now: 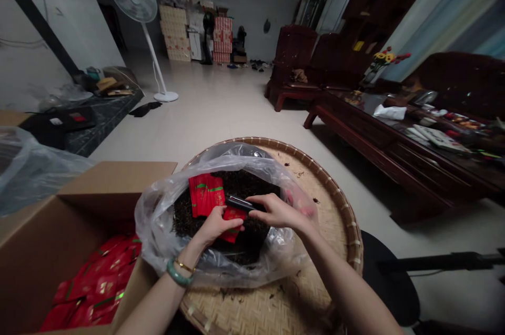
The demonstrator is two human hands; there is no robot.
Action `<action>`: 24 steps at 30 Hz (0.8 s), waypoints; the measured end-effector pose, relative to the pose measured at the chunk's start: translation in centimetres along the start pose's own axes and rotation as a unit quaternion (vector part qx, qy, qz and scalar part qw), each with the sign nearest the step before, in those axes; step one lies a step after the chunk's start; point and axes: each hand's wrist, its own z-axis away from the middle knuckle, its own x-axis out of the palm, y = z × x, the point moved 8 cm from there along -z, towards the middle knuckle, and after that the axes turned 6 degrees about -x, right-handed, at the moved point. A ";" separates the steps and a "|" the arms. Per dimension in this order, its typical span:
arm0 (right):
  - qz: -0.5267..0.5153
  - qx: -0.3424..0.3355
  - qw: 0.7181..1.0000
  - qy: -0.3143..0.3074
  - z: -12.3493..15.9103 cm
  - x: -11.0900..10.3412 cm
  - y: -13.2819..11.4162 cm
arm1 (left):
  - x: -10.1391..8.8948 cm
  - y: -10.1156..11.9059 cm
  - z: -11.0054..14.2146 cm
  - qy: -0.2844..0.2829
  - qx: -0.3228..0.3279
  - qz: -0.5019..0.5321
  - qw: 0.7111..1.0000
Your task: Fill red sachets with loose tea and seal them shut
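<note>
My left hand (216,225) grips a small red packet (231,235) with a green stripe. My right hand (276,211) is closed around a slim black handheld tool (240,202), which looks like a small bag sealer. The tool lies across the top of the packet; whether its jaws are closed cannot be seen. Both hands are above dark dried tea leaves (248,182) in an open clear plastic bag (158,193). Several more red packets (205,195) lie fanned out on the leaves, just beyond my left hand.
The bag rests on a round woven bamboo tray (353,230). At left, an open cardboard box (114,180) holds many red packets (98,282). A black round base (389,282) stands right of the tray. Farther off are a white fan (148,46) and a wooden table (379,140).
</note>
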 end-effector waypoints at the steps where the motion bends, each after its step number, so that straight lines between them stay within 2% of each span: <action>1: 0.004 0.002 1.000 0.002 -0.1 0.0 0.0 | 0.0 -0.1 0.0 0.001 -0.002 -0.001 1.000; 9: 0.033 -0.002 0.999 0.014 0.0 -0.1 0.6 | 0.5 -0.3 0.3 -0.024 -0.033 -0.023 0.999; 14: 0.012 0.000 1.000 0.024 0.2 -0.2 1.0 | 0.8 -0.3 0.5 -0.046 -0.043 -0.023 0.998; 18: -0.095 0.057 0.994 0.004 0.6 0.2 2.5 | 0.8 -0.6 0.5 -0.052 -0.052 -0.027 0.997; 21: -0.214 0.089 0.973 -0.002 1.1 0.4 3.9 | 0.7 -0.9 0.4 -0.055 -0.056 -0.023 0.997; 24: -0.249 0.094 0.964 0.009 1.5 0.2 4.9 | 0.6 -1.0 0.3 -0.056 -0.055 -0.020 0.997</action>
